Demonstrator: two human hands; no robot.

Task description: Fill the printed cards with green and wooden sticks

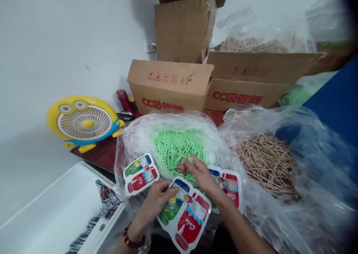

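My left hand (160, 200) grips the upper left edge of a bottle-shaped card (192, 218) printed with Sprite and Cola, thumb on its face. Over the near edge of a pile of green sticks (176, 146) in a clear plastic bag, my right hand (197, 170) has its fingers drawn together, with something small and green at the fingertips. A similar card (141, 173) lies left of the pile. Another card (233, 187), partly covered by my right forearm, lies to the right. Brown sticks (267, 162) are heaped in a second clear bag farther right.
A yellow and blue fan (88, 123) stands at the left on the dark red table (97, 157). Below it is a white bin (50, 201). Cardboard boxes (167, 84) line the back, beside a dark red bottle (123, 100). A blue surface (335, 97) is at right.
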